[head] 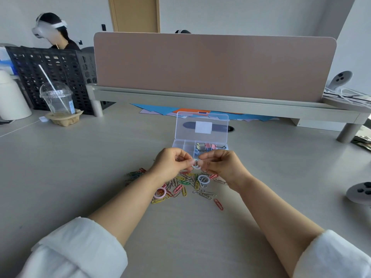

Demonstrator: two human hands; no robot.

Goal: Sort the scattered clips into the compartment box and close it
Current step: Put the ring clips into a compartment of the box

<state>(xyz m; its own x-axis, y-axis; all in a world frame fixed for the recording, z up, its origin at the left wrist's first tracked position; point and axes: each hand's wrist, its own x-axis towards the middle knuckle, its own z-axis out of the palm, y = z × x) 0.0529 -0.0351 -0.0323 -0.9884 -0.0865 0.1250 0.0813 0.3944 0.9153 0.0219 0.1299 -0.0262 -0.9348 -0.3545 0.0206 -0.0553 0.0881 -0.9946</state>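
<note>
A clear compartment box stands open on the table, its lid raised toward the back. Binder clips lie in its right compartments. Just in front of the box, my left hand and my right hand meet and both pinch a small white ring clip between their fingertips. Beneath the hands, several coloured paper clips lie scattered, with a white ring, a pink ring and a lone red paper clip among them.
A plastic cup in a cardboard holder and a black crate stand at the back left. A desk divider on a riser runs across the back, coloured paper under it. A controller lies at the right edge.
</note>
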